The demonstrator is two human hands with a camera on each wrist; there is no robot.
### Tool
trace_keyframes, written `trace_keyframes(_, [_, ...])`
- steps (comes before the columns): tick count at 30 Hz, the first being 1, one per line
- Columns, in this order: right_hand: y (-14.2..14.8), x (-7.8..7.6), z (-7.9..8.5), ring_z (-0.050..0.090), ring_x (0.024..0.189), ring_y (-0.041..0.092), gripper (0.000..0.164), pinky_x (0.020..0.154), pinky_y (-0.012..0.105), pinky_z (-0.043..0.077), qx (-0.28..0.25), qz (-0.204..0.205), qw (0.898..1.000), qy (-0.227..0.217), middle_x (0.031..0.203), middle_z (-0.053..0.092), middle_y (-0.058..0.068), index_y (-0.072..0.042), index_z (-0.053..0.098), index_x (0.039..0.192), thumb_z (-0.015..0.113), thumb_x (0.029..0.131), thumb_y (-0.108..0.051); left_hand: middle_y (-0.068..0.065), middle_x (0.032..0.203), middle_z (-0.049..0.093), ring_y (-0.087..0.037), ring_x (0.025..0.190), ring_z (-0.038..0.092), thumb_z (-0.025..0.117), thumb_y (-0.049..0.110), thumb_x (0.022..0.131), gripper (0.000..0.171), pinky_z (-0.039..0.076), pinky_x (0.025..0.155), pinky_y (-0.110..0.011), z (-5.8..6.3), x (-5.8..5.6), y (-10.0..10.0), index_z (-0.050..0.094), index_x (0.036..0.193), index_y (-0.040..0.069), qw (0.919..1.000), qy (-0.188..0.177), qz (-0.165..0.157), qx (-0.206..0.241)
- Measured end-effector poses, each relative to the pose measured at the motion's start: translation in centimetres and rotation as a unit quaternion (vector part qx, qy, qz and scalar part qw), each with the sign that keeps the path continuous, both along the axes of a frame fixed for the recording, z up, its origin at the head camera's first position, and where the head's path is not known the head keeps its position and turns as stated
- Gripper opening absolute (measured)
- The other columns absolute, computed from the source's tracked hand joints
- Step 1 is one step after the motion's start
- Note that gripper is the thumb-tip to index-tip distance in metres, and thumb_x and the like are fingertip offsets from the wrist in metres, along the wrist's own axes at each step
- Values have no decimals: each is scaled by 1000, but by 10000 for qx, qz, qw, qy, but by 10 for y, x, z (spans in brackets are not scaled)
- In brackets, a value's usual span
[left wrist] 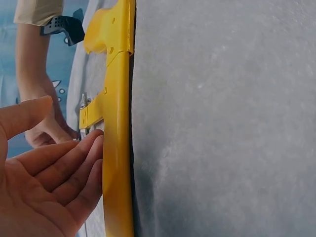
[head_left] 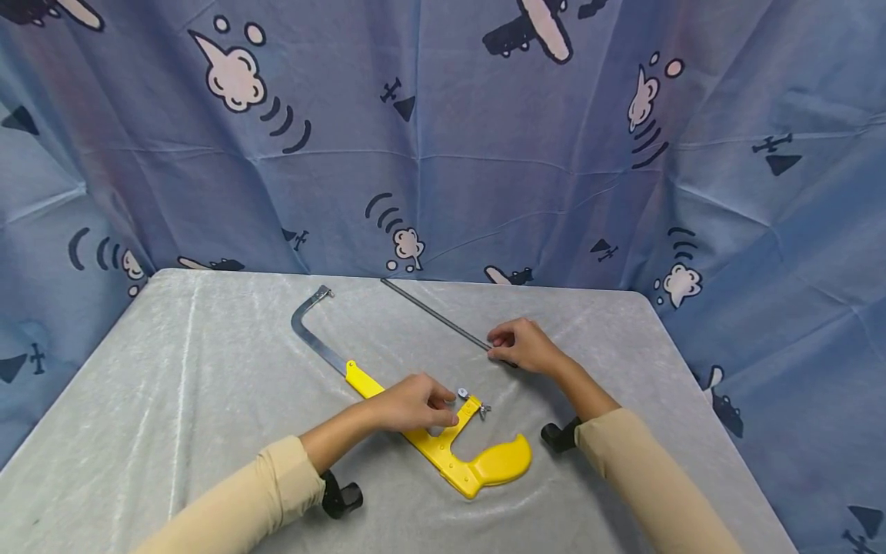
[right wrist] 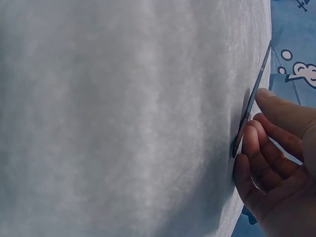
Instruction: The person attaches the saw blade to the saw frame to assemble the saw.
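Note:
A yellow-handled hacksaw frame (head_left: 501, 462) lies slantwise on the table, its bent metal bow (head_left: 309, 335) toward the back. Over its middle is my left hand (head_left: 415, 402), fingers loosely extended; in the left wrist view the fingertips (left wrist: 96, 140) lie against or just beside the yellow bar (left wrist: 118, 148). A wing nut (head_left: 484, 410) sits on the short post near the handle. Farther right, a thin grey hacksaw blade (head_left: 436, 314) runs to the table's back edge. My right hand (head_left: 527, 346) is at its near end, thumb by the blade (right wrist: 252, 101), fingers loosely bent beside it.
A pale grey cloth covers the table (head_left: 173, 385). Behind and at both sides hangs a blue curtain (head_left: 443, 138) printed with planes and clouds. Black wrist mounts (head_left: 341, 496) stick out below both sleeves.

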State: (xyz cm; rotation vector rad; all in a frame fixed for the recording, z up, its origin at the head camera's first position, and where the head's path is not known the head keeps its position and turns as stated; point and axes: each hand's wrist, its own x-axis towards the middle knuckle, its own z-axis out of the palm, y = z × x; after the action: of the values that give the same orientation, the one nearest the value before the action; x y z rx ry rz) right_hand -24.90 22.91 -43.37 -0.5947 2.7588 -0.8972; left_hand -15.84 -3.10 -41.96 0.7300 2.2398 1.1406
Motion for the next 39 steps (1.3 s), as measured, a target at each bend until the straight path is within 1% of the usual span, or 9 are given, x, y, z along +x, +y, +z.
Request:
trace_keyframes(5, [0,-2,0,57,74,14,21,69,29,49,25,108,9999,-34,84,67,5,4,72,103,77,85,-6,-8,104,74,-8,82,64,72,18,91,45,53,72,-25,-4,1,2,63,127,-7,9999,-116,81,61])
trace_keyframes(10, [-1,-3,0,57,74,13,17,69,29,49,69,155,9999,9,82,67,4,4,73,100,76,85,-3,-7,101,74,-8,79,64,73,15,90,44,53,70,-24,-6,1,6,63,127,-7,9995,-212,175,140])
trace_keyframes(15, [-3,-3,-1,57,73,12,14,70,30,48,151,105,9998,75,80,66,3,2,73,97,76,84,-1,-5,94,73,-7,75,61,74,12,88,43,50,67,-21,-5,2,8,63,125,-8,9994,-200,181,214])
trace_keyframes(19, [-5,-3,-1,56,73,13,13,70,30,48,203,68,9997,90,79,65,2,1,72,95,77,83,0,-4,88,72,-7,72,58,74,9,87,41,48,64,-20,-7,3,9,64,123,-8,9992,-189,212,294])
trace_keyframes(22, [-6,-3,0,56,73,13,13,70,30,48,220,52,9997,48,79,65,3,1,72,96,76,83,1,-3,83,70,-6,68,57,76,7,86,36,47,61,-19,-9,3,10,67,117,-8,9990,-155,241,356])
trace_keyframes(26, [-8,-2,1,55,74,15,14,70,31,47,226,36,9997,-61,81,64,3,1,71,98,75,84,2,-1,81,67,-6,69,57,79,4,82,32,47,61,-19,-12,3,11,69,111,-6,9990,-9,267,351])
trace_keyframes(31, [-8,-3,1,55,75,15,16,71,31,47,206,43,9997,-109,81,63,3,1,71,99,74,84,4,-2,85,67,-6,74,58,82,3,77,40,49,67,-19,-14,3,13,68,113,-7,9992,181,236,275])
trace_keyframes(35, [-9,-4,0,54,75,16,17,71,31,46,177,88,9997,-113,81,62,4,1,71,100,73,83,5,-2,89,67,-5,76,59,83,3,76,48,51,71,-20,-15,3,14,66,119,-9,9994,164,246,169])
trace_keyframes(39, [-10,-4,1,55,75,16,18,71,31,47,126,139,9997,-122,81,63,4,2,71,100,72,83,7,-2,89,66,-5,76,59,83,2,76,49,51,70,-19,-15,4,15,65,120,-9,9994,148,270,123])
